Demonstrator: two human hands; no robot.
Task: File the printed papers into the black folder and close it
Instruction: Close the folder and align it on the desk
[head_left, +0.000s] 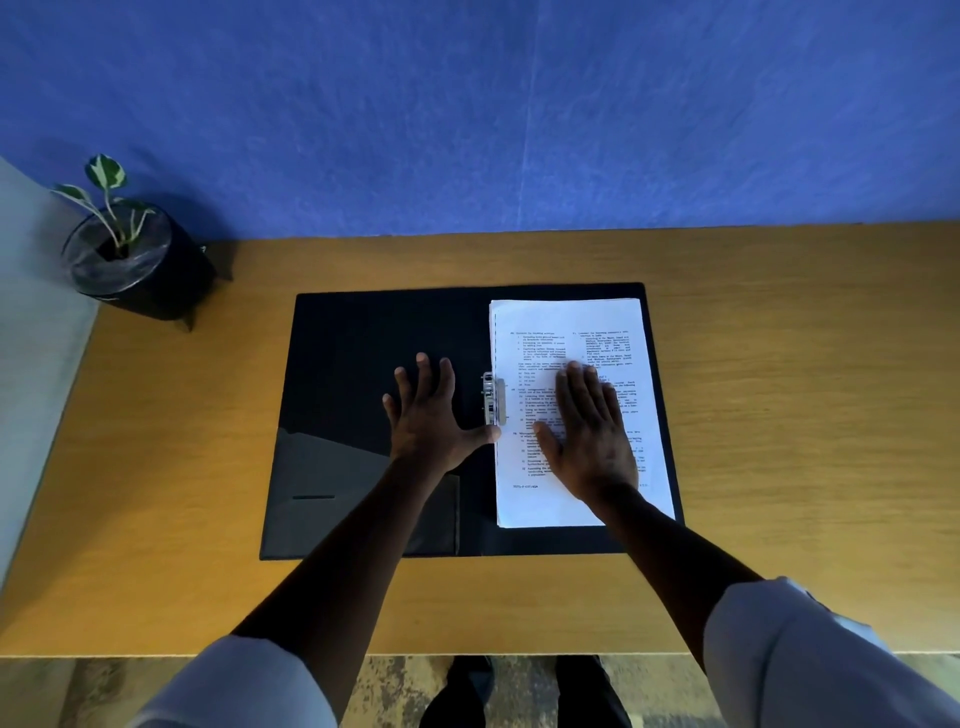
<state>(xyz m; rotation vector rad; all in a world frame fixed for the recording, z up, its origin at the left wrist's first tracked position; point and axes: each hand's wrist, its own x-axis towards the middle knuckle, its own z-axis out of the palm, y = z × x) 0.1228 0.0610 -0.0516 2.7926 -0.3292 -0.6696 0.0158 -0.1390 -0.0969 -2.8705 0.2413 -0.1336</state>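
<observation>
Black folder (363, 364) lying open and flat on the wooden desk (779, 415). Printed papers (571, 322) sitting stacked on the folder's right half, their left edge against the metal clip (492, 397) at the spine. Right hand (589, 434) pressing flat on the papers, fingers straight and together, gripping nothing. Left hand (428, 418) resting flat on the folder's bare left half, fingers spread, thumb reaching toward the clip's near end. Potted plant (130, 260) standing well left of the folder, at the desk's far corner.
</observation>
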